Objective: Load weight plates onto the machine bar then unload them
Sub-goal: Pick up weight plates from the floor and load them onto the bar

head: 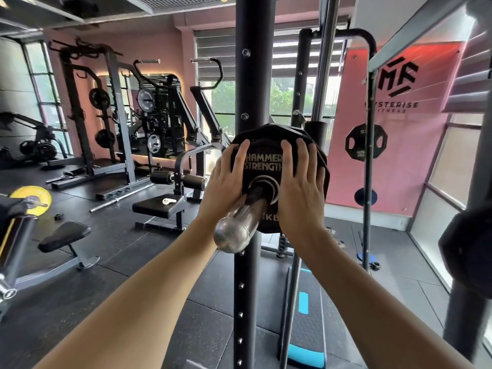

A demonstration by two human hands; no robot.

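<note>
A black weight plate marked HAMMER STRENGTH sits on the chrome bar sleeve, which points toward me at the centre of the head view. More black plates seem to be stacked behind it on the sleeve. My left hand lies flat on the plate's left half, fingers straight and pointing up. My right hand lies flat on its right half in the same way. Both palms press against the plate's face on either side of the sleeve.
A black upright post with bolt holes stands right behind the plate. A black plate hangs on a peg at the right by the pink banner. A blue step platform lies on the floor below. Benches and racks fill the left.
</note>
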